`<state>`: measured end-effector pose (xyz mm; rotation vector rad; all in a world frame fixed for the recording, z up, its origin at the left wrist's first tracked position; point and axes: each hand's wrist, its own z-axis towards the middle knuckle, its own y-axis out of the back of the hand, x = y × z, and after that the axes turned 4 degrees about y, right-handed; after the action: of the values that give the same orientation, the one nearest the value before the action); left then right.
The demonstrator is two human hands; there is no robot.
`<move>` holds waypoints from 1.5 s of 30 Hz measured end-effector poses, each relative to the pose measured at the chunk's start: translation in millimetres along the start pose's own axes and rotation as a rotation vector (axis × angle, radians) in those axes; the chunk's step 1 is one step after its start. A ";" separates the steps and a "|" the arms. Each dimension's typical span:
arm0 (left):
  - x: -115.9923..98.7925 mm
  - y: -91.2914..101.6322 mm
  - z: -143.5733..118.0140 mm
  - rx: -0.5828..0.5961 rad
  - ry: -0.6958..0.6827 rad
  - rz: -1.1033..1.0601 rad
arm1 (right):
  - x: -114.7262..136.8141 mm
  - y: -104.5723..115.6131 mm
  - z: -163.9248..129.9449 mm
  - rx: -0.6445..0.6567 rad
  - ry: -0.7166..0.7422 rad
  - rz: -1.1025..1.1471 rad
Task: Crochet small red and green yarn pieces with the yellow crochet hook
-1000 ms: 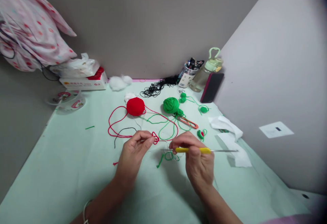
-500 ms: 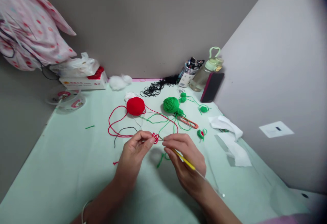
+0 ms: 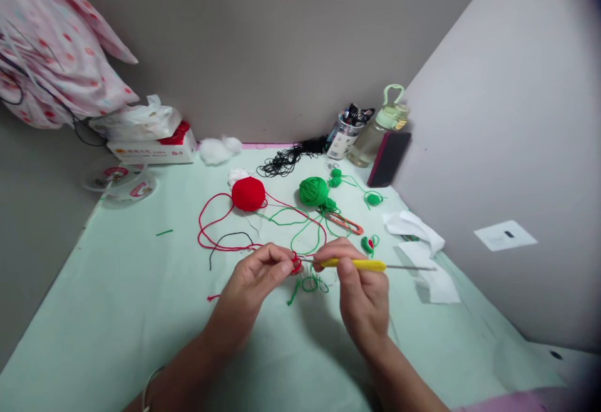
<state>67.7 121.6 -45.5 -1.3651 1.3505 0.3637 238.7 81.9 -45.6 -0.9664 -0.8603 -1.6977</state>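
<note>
My left hand point(image 3: 256, 283) pinches a small red yarn piece point(image 3: 295, 264) between thumb and fingers. My right hand point(image 3: 359, 290) grips a yellow-handled crochet hook point(image 3: 359, 264), held level, its hook end at the red piece and its metal tail pointing right. Red strand runs from the piece back in loops to a red yarn ball point(image 3: 248, 193) farther up the table. A green yarn ball point(image 3: 313, 191) lies to its right, with loose green strand point(image 3: 307, 285) lying under my hands.
Pale green table cover point(image 3: 117, 312). Orange snips point(image 3: 345, 223), small green pieces point(image 3: 374, 199), white tissues point(image 3: 417, 243), black thread tangle point(image 3: 286, 160), pen cup point(image 3: 345, 133), bottle point(image 3: 380, 127), dark phone point(image 3: 389, 159), tissue box point(image 3: 150, 149), white stuffing point(image 3: 216, 149). Walls close behind and right.
My right hand swung the hook from pointing down-right back to level, and the hook end went into the red piece. My left hand shifted slightly right and down with the piece.
</note>
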 end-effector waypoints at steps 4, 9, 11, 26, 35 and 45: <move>-5.8 -3.5 -1.2 0.022 0.058 -0.060 | -5.0 0.4 5.5 -0.065 -0.271 0.305; -6.3 -6.1 -2.8 0.061 0.074 -0.106 | -5.5 -0.9 8.8 -0.007 -0.455 0.487; -2.9 -6.0 -3.3 0.069 0.055 -0.073 | -5.6 -1.5 6.3 0.036 -0.437 0.444; -3.2 -1.5 5.6 0.029 0.137 -0.371 | 2.2 -5.9 0.0 0.097 -0.254 0.452; -21.6 0.4 -7.7 -0.166 -0.251 -0.394 | 16.1 -9.3 -5.0 0.324 -0.296 0.553; -4.9 7.9 -8.9 -0.037 -0.401 0.370 | 10.9 -5.1 -3.6 0.077 -0.021 0.217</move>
<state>55.6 118.9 -42.3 -0.9976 1.2541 0.8664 230.7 75.9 -38.0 -0.9897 -0.7982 -1.4619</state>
